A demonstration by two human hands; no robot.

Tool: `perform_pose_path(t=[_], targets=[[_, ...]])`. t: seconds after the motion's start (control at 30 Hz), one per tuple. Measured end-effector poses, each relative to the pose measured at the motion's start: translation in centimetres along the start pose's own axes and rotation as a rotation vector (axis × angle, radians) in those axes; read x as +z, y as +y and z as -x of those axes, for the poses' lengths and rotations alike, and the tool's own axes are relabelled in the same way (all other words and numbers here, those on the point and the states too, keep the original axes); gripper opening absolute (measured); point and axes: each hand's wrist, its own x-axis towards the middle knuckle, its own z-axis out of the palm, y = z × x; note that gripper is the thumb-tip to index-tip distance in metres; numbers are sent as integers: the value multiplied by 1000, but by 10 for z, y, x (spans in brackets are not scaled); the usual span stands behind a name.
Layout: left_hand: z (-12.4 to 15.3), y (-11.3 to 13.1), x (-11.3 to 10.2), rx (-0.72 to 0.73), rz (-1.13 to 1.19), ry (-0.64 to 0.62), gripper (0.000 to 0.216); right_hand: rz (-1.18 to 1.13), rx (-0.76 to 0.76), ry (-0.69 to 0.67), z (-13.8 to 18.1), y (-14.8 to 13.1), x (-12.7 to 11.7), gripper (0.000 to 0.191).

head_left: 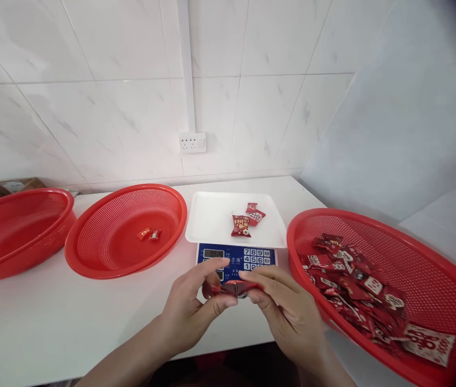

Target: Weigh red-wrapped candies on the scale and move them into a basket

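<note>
You hold a red-wrapped packet [236, 288] in both hands, low over the near edge of a blue-fronted scale [236, 251] on a white tabletop [91, 322]. Your left grip [189, 303] has its end of the wrapper pinched, thumb beneath and fingers curled over; your right grip [292, 309] grasps the other end between thumb and fingers, so the packet stretches sideways between your two sets of fingertips. Your hands hide part of the scale's keys and lower display; lit digits show on the upper display, too small to read with certainty.

Just beyond, on the scale's white tray [207, 215], lie a larger dark-red packet [241, 226] with gold lettering and two smaller red packets [256, 217] close behind it, toward the tray's right half. To your right, a red basket [441, 282] carries a heap of red packets [356, 290], with a pale packet [429, 343] marked in red at the heap's near end. To the left of the tray, a second red basket [102, 217] contains two small wrapped pieces [145, 234] on its floor, and a third red basket [52, 236] stands at far left. A white wall socket [193, 143] is mounted on the tiled wall [131, 118] behind.
</note>
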Motion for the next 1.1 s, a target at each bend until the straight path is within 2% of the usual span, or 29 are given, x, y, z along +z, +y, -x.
perform_pose_path(t=[0.1, 0.17, 0.33, 0.5, 0.6, 0.67, 0.77, 0.87, 0.93, 0.97, 1.03, 1.1], targets=[[0, -3, -2, -79, 180, -97, 60, -25, -53, -11, 2, 0, -2, 34], [-1, -4, -3, -125, 372, -182, 66, -46, -70, -16, 4, -1, -2, 38], [-3, 2, -2, -226, 797, -249, 48, -68, -75, 42, 8, -1, 0, 35], [-3, 7, 4, -365, 924, -383, 45, -90, -55, 46, 9, 2, 2, 32], [-4, 5, 6, -402, 905, -335, 42, -82, -57, 74, 10, 6, 5, 28], [-5, 1, 1, -377, 828, -259, 35, -96, -28, 134, 12, 10, 9, 26], [-8, -5, -16, -273, 633, -95, 24, -244, 110, 195, 18, 18, 19, 23], [-14, -9, -41, -211, 265, 264, 23, -396, 254, 154, 26, 27, 30, 18], [-18, -12, -56, -234, -90, 537, 26, -399, 300, 97, 35, 34, 36, 16], [-21, -15, -62, -256, -269, 624, 29, -378, 314, 63, 40, 38, 39, 16], [-26, -21, -67, -293, -563, 658, 36, -319, 349, -18, 53, 46, 46, 15], [-31, -28, -61, -278, -689, 540, 38, -283, 432, -119, 68, 54, 54, 15]])
